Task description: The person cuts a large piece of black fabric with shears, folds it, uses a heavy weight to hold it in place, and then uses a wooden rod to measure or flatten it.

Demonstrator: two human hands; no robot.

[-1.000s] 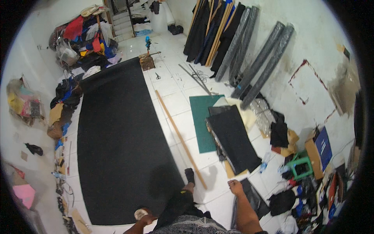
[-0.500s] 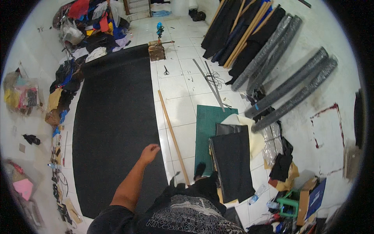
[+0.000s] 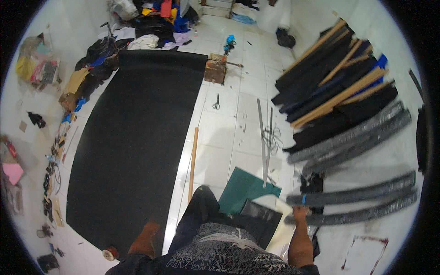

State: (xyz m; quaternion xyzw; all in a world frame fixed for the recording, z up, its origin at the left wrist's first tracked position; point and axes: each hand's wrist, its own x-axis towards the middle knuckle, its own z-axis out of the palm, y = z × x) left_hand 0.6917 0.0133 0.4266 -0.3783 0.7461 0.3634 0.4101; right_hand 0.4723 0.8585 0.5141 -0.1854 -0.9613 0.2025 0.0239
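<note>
A long black sheet [image 3: 137,137] of what looks like fabric lies across the floor on my left. My left hand [image 3: 150,229] is over its near part; it is blurred, and whether it touches the sheet I cannot tell. By the sheet's near edge shows a round brown end [image 3: 110,253], like that of a tube. My right hand [image 3: 300,211] reaches out to the right, by the near ends of two plastic-wrapped grey rolls [image 3: 357,188]. Its fingers are too unclear to make out, and contact with the rolls is uncertain.
A wooden pole [image 3: 194,160] lies beside the sheet. Scissors [image 3: 216,101] and long metal strips [image 3: 262,142] rest on the white tiles. A green mat [image 3: 238,188] lies under dark folded material [image 3: 261,222]. Fabric rolls [image 3: 330,87] lean along the right wall. A brown block [image 3: 215,69] sits at the sheet's far corner.
My view has turned and shifted, so the rolls and mat sit lower. My left hand has drawn back toward my body. My right arm, unseen before, now stretches out to the right.
</note>
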